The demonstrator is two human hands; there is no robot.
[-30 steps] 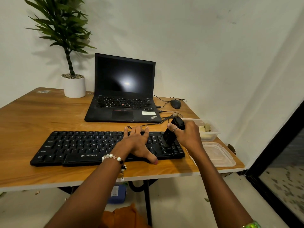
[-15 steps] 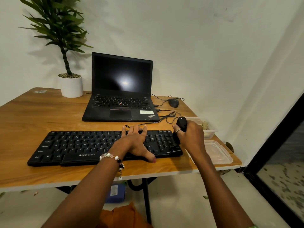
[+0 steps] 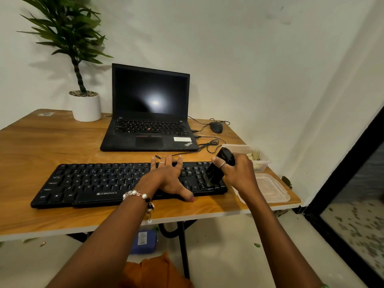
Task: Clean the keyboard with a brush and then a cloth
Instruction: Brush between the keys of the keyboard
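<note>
Since half a second ago, your brush has tilted down onto the long black plastic keyboard (image 3: 116,183) at the wooden table's front edge. Left hand (image 3: 168,179) flat, steadying; right hand (image 3: 236,175) clasps the black brush (image 3: 216,173): sweep lightly between keys.

Wooden table (image 3: 41,146) carrying plenty: black keyboard (image 3: 93,183) along the near edge, open laptop (image 3: 149,125) behind it, white potted plant (image 3: 86,107) far left, mouse (image 3: 216,127) far right, and a clear container (image 3: 261,163) with its lid (image 3: 270,189) at the right edge.
</note>
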